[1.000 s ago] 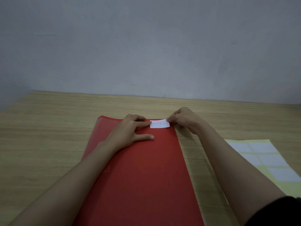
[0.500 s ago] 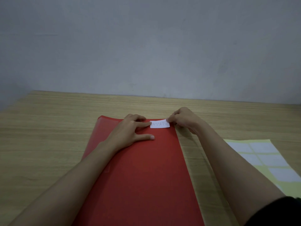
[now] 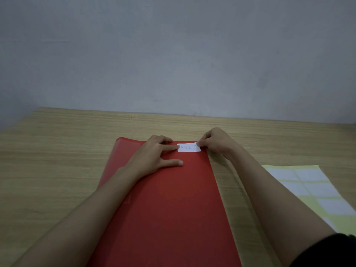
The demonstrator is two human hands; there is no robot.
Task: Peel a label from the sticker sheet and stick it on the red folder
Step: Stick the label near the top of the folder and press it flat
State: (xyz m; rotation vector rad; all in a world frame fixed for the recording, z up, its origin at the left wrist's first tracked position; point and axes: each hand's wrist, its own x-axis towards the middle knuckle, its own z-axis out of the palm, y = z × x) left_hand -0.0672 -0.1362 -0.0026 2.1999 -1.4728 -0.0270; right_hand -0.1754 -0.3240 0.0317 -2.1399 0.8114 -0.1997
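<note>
White label (image 3: 188, 147), handwritten "ASSETS", sits at the far right corner of the red folder (image 3: 163, 209), which lies flat on the tabletop (image 3: 57, 151). Right hand (image 3: 215, 143): narrow pinch grip on the label's right end. Left hand (image 3: 154, 157): spread flat on the folder, index tip touching the label's left end, holding nothing. Can't tell how much of the label is stuck down yet.

Handling, my read: label is thin, floppy, weightless, adhesive grabs on contact; hold by the end edges only, smooth from one end. Folder cover looks slick and flexible, so pin it flat. Sticker sheet (image 3: 312, 189) lies well apart to the right.
</note>
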